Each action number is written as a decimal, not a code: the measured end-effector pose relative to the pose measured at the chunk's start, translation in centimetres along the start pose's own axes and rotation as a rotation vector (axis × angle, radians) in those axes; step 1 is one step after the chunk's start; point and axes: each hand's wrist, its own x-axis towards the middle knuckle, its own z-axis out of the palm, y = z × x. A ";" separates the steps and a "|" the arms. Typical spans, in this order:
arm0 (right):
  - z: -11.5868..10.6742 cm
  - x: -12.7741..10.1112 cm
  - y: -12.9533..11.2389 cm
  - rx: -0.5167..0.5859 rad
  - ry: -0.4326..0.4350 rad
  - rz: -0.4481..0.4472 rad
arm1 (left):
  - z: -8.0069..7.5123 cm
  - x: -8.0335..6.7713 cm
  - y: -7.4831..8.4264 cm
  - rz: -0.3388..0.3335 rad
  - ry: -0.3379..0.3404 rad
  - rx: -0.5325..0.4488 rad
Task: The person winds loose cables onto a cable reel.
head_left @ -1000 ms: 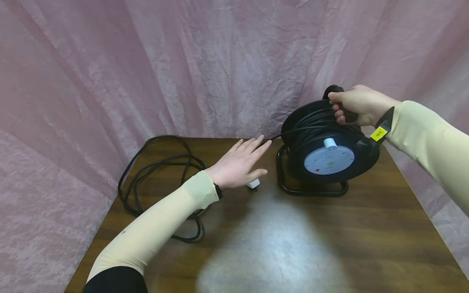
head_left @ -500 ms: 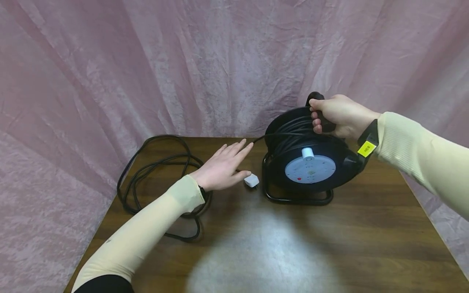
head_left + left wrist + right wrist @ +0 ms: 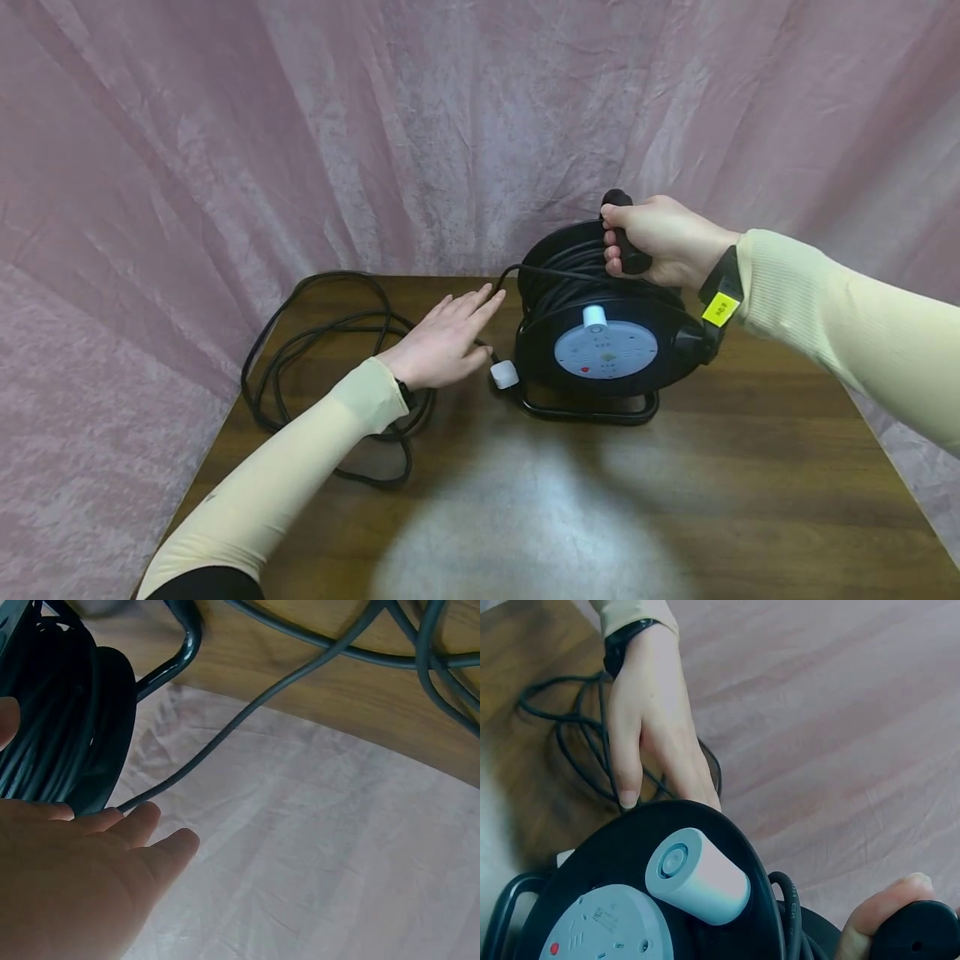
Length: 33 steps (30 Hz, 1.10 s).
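**Two hands at a cable reel**

A black cable reel (image 3: 600, 333) stands upright in its tube frame on a wooden counter (image 3: 675, 500), against a pink cloth backdrop (image 3: 225, 125). The right hand (image 3: 660, 242) is on top of the reel, its fingers (image 3: 613, 250) curled tight round the black carry handle (image 3: 618, 225). The left hand (image 3: 442, 342) lies flat and relaxed just left of the reel — fingers straight, holding nothing, their tips close to the cord (image 3: 540, 271) that leaves the drum. A white plug (image 3: 504, 374) lies on the counter just beyond the left thumb, at the foot of the frame. Behind the left wrist, loose cord sprawls in loops.

The reel looks heavy and rigid with most of its cord wound on, so the top handle seems the sound place to grip. The cord is likely pliable and smooth — it would probably slide through loose fingers and is best pinched near the drum.
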 end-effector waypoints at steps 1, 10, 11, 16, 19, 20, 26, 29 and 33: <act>0.1 0.0 0.0 -0.001 0.004 0.004 | 0.0 0.0 0.0 -0.001 -0.004 -0.002; -0.7 -0.1 -0.2 -0.020 0.016 0.025 | 0.6 0.8 0.5 0.010 -0.004 -0.019; -0.9 -0.1 -0.2 -0.024 0.020 0.027 | 0.6 0.9 0.6 0.012 -0.005 -0.020; -2.1 0.0 0.0 -0.036 0.038 0.041 | 0.9 1.2 1.0 0.025 -0.009 -0.032; -2.9 0.1 0.2 -0.039 0.035 0.043 | 1.1 1.2 1.1 0.028 -0.009 -0.032; -3.1 0.1 0.2 -0.038 0.032 0.043 | 1.1 1.2 1.1 0.031 -0.009 -0.030; -4.3 0.6 0.2 -0.063 -0.027 0.036 | 0.8 1.2 0.5 0.007 -0.035 -0.030; -5.0 0.3 0.2 -0.271 -0.067 -0.020 | 0.2 1.5 -0.6 -0.016 -0.036 -0.084; -6.1 -1.6 0.1 -0.735 0.066 -0.242 | -0.3 2.0 -2.6 -0.090 -0.015 -0.217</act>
